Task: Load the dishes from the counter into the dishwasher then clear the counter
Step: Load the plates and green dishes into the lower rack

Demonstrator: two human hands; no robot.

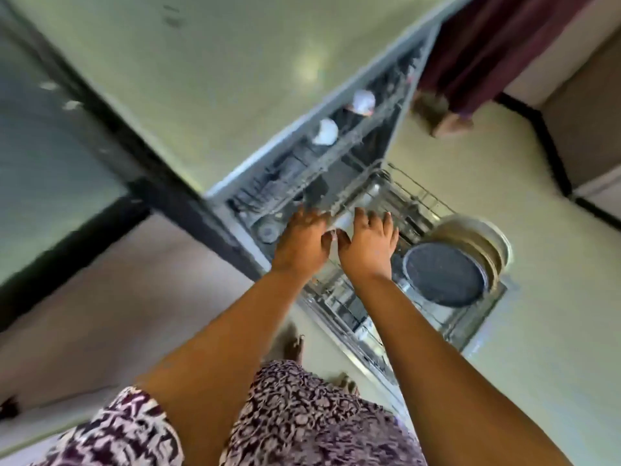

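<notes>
The dishwasher stands open below the pale counter point(235, 62). Its lower rack point(420, 196) is pulled out and holds a dark round pan point(443, 274) with several beige plates point(494, 243) behind it. The upper rack holds two white cups point(325, 132). My left hand point(302, 240) and my right hand point(368, 243) reach side by side over the near end of the lower rack, thumbs almost touching. A pale item point(342, 218) shows between them, too blurred to name. My right fingers stretch forward; motion blurs my left fingers.
Another person's bare foot point(450, 124) and maroon garment point(504, 45) stand beyond the dishwasher at the upper right. The open dishwasher door point(484, 317) juts over the pale floor. My own feet point(295, 344) are beside the rack. A dark cabinet edge point(161, 183) runs on the left.
</notes>
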